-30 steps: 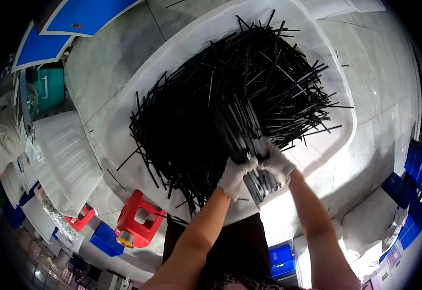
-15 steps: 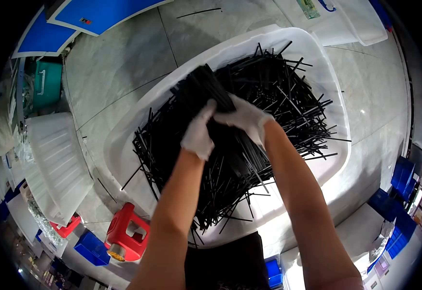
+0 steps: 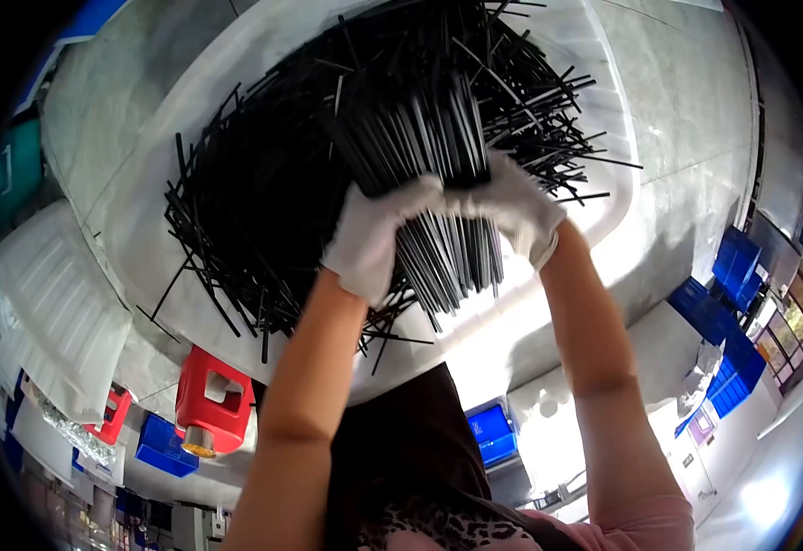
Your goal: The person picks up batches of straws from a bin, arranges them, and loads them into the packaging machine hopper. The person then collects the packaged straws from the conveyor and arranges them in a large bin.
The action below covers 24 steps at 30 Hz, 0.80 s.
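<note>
A thick bundle of thin black sticks (image 3: 420,138) is held over the near side of a large white tub (image 3: 135,216). My left hand (image 3: 376,230), in a white glove, grips the bundle from the left. From the right, my gloved right hand (image 3: 512,207) is wrapped round the same bundle, its fingers meeting those of the left at the front. The sticks lie roughly parallel, their lower ends fanned out below my hands. Behind and around them, a big loose heap of black sticks (image 3: 245,202) fills much of the tub, some poking over its rim.
At the lower left are a red stool (image 3: 210,399) and a blue bin (image 3: 164,445), with a white ribbed lid or tray (image 3: 62,308) beyond. Another blue box (image 3: 493,433) is below the tub. Blue crates (image 3: 737,266) stand at the right.
Both hands have come back from over the heap to the tub's near side, with a bundle of sticks between them. The camera view has shifted, and the tub appears higher and further left.
</note>
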Each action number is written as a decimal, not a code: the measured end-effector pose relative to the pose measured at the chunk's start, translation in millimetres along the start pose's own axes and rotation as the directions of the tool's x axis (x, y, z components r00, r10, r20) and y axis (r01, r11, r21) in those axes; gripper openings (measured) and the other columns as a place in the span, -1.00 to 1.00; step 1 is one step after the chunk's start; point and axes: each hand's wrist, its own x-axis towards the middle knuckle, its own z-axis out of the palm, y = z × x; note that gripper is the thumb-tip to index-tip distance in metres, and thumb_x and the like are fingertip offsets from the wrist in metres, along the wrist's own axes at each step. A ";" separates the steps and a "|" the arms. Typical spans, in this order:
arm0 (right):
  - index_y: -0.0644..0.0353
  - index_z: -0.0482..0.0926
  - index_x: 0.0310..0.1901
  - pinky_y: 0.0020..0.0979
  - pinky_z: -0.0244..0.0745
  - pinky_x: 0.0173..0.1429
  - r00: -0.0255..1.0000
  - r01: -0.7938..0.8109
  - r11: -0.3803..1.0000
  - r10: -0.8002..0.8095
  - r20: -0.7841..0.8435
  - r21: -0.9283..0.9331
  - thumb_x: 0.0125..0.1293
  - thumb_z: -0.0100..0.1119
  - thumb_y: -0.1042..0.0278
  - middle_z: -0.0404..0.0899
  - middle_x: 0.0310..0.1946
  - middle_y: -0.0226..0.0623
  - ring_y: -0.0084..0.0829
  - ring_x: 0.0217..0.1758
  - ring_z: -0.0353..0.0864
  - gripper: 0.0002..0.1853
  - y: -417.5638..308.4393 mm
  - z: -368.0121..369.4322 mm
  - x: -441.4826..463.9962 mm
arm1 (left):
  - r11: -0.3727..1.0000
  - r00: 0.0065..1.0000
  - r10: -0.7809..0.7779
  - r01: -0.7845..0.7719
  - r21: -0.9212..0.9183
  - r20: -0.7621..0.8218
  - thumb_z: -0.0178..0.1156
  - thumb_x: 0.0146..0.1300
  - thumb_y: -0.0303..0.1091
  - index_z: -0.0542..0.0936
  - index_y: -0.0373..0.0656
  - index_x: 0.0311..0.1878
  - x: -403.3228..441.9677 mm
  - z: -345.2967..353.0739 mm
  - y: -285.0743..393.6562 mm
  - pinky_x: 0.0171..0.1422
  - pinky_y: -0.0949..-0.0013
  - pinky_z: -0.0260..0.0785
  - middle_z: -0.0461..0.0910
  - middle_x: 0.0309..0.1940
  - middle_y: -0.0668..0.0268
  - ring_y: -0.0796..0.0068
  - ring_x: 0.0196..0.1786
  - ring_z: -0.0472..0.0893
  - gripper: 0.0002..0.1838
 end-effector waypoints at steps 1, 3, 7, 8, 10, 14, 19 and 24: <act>0.27 0.32 0.14 -0.39 0.53 0.06 0.997 0.057 0.998 -0.058 -0.056 -0.012 -0.06 0.45 0.26 0.58 -0.18 -0.12 -0.31 -0.13 0.60 -0.29 30.4 4.6 -4.2 | 1.000 1.000 0.010 -0.010 -0.005 -0.008 0.28 0.05 -0.38 0.59 -0.16 -0.26 -4.1 6.2 -18.5 0.00 0.42 0.41 0.60 -0.30 0.36 0.53 -0.22 0.57 -0.82; 0.26 0.28 0.21 -0.32 0.47 0.13 0.980 0.137 0.988 -0.146 -0.133 -0.075 -0.17 0.53 0.12 0.53 0.00 -0.06 -0.24 0.04 0.55 -0.11 104.2 22.8 9.1 | 0.999 0.998 -0.030 0.029 -0.019 -0.062 0.23 0.10 -0.38 0.57 -0.13 -0.24 -13.9 2.8 -68.2 -0.01 0.46 0.40 0.59 -0.28 0.37 0.55 -0.20 0.57 -0.85; 0.30 0.35 0.12 -0.40 0.46 0.09 0.992 0.127 0.871 -0.118 -0.048 0.475 -0.20 0.56 0.20 0.57 -0.11 -0.18 -0.41 -0.01 0.53 -0.18 160.3 50.3 23.3 | 0.984 0.985 -0.114 0.130 0.122 -0.130 0.21 0.14 -0.36 0.58 -0.13 -0.23 -16.8 -39.2 -121.9 0.04 0.42 0.39 0.58 -0.23 0.38 0.51 -0.16 0.56 -0.86; 0.31 0.37 0.09 -0.42 0.47 0.06 0.997 0.077 0.933 -0.072 -0.026 0.350 -0.20 0.56 0.25 0.58 -0.13 -0.20 -0.43 -0.04 0.53 -0.22 148.4 49.3 20.3 | 0.914 0.993 0.106 -0.078 0.398 -0.050 0.17 0.17 -0.36 0.58 -0.15 -0.22 -20.2 -42.4 -122.1 0.04 0.43 0.39 0.57 -0.22 0.36 0.51 -0.15 0.56 -0.87; 0.34 0.40 0.01 -0.54 0.52 -0.21 0.998 0.062 0.997 -0.061 -0.021 0.054 -0.11 0.43 0.53 0.56 -0.28 -0.35 -0.54 -0.25 0.54 -0.42 87.4 39.6 19.8 | 0.707 0.935 0.335 -0.329 0.626 0.113 0.14 0.20 -0.36 0.58 -0.17 -0.22 -5.5 -40.3 -92.5 0.05 0.44 0.39 0.57 -0.21 0.35 0.50 -0.15 0.55 -0.86; 0.18 0.48 -0.03 -0.46 0.49 -0.21 0.978 0.206 0.966 -0.196 0.077 -0.156 -0.07 0.36 0.43 0.58 -0.35 -0.33 -0.53 -0.34 0.53 -0.51 -40.3 24.3 67.4 | 0.931 0.993 -0.073 0.035 -0.364 -0.090 -0.03 0.30 -0.26 0.52 -0.21 -0.07 23.0 -26.2 23.9 0.05 0.39 0.44 0.58 -0.19 0.26 0.43 -0.13 0.58 -0.73; 0.19 0.47 -0.04 -0.35 0.49 -0.14 0.964 0.258 0.828 -0.256 0.073 -0.498 0.00 0.28 0.43 0.59 -0.32 -0.29 -0.44 -0.24 0.57 -0.58 -113.1 34.0 115.4 | 0.941 0.953 0.301 -0.290 -0.174 0.042 -0.03 0.30 -0.33 0.50 -0.22 -0.06 85.6 -91.6 59.9 0.02 0.37 0.46 0.58 -0.24 0.29 0.45 -0.14 0.59 -0.76; 0.24 0.47 -0.09 -0.46 0.47 -0.13 0.968 0.198 0.978 -0.205 -0.146 -0.064 -0.03 0.28 0.65 0.57 -0.33 -0.37 -0.55 -0.26 0.53 -0.60 -78.2 60.9 23.8 | 0.962 0.963 0.266 -0.262 -0.072 0.052 0.02 0.25 -0.44 0.53 -0.23 -0.20 13.5 -61.7 35.2 -0.03 0.46 0.43 0.56 -0.32 0.35 0.51 -0.20 0.58 -0.86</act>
